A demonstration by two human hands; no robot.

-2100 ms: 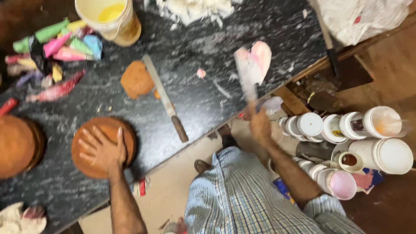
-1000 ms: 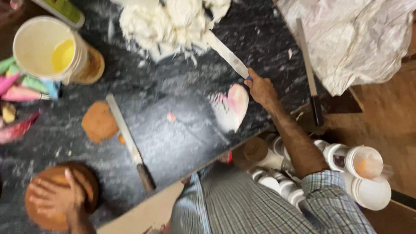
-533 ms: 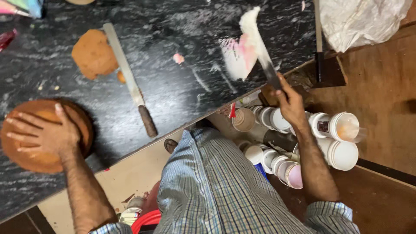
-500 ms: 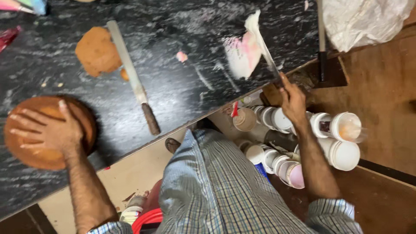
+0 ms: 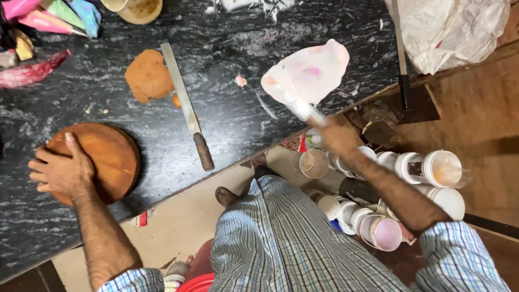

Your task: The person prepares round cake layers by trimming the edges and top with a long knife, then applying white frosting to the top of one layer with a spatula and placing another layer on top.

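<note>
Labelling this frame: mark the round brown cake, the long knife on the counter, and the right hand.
round brown cake (image 5: 111,157), head view, bare top.
long knife (image 5: 184,103), head view, mid blade.
right hand (image 5: 338,135), head view, back of hand.

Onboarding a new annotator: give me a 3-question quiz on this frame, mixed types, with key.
1. True or false: the left hand rests flat on the round brown cake.
2. What does the right hand hold? A) spatula loaded with white cream B) piping bag C) cup
3. Fill in: the long knife lies on the counter beside a torn brown ____ piece.

Key: 1 true; 2 A; 3 cake.
</note>
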